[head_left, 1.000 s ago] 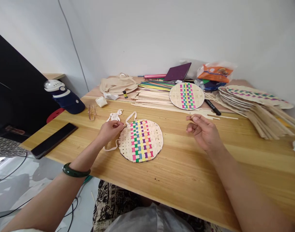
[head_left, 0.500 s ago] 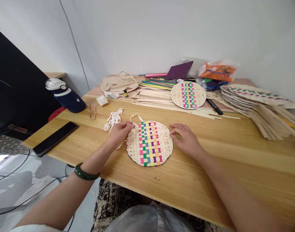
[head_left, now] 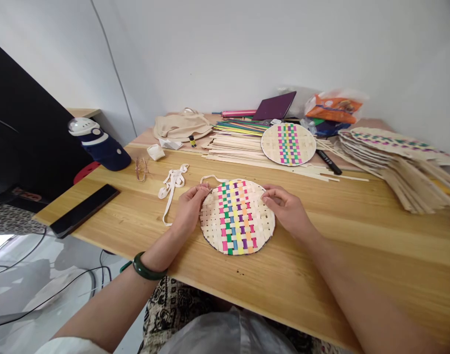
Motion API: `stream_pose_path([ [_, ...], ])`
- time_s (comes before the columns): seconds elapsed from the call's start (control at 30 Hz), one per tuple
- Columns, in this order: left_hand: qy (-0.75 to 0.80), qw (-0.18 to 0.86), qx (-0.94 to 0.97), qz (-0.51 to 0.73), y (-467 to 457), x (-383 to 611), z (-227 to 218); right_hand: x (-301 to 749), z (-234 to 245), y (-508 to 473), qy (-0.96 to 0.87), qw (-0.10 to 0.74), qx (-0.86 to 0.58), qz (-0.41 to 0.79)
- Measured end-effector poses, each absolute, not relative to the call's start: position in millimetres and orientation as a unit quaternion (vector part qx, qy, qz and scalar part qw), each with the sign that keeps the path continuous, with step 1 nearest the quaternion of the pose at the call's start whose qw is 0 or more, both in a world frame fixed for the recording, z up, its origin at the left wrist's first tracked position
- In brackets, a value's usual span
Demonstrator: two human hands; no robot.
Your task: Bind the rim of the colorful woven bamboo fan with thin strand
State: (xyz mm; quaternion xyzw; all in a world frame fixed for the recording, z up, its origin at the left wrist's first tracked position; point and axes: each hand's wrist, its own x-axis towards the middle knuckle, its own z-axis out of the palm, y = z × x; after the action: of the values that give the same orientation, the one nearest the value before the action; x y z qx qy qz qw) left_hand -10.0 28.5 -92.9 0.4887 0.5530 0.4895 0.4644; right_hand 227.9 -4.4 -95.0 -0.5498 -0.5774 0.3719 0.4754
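Wooden table [head_left: 284,285] extending beneath and around the woven disc [head_left: 237,219]; disc sitting between both hands, can't tell if its far edge is lifting. Left hand [head_left: 191,206] reaching in from the disc's left, wrist angling inward, thumb and fingers closing together on its upper-left rim. Right hand [head_left: 285,204] coming from the disc's right, knuckles curling, thumb and fingertips pinching its upper-right rim, no gap showing. White tape [head_left: 177,177] lying crumpled left of the disc, beyond the left hand.
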Motion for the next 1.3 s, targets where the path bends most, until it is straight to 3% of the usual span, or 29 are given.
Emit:
stream_pose_path([
  [0.2,0.488,0.535,0.432,0.537,26.0,-3.8,-86.4,227.7,-95.0,-4.1,-0.494,0.483,-0.58,0.431],
  [0.57,0.506,0.553,0.378,0.543,15.2,-22.9,-80.7,236.0,-94.3,0.5,-0.427,0.529,-0.589,0.438],
  [0.93,0.348,0.658,0.444,0.498,7.6,-36.1,-66.5,235.1,-93.3,-0.9,-0.421,0.523,-0.582,0.459],
  [1.3,0.463,0.518,0.501,0.516,13.6,-41.1,-73.0,239.1,-92.4,0.1,-0.408,0.537,-0.575,0.463],
])
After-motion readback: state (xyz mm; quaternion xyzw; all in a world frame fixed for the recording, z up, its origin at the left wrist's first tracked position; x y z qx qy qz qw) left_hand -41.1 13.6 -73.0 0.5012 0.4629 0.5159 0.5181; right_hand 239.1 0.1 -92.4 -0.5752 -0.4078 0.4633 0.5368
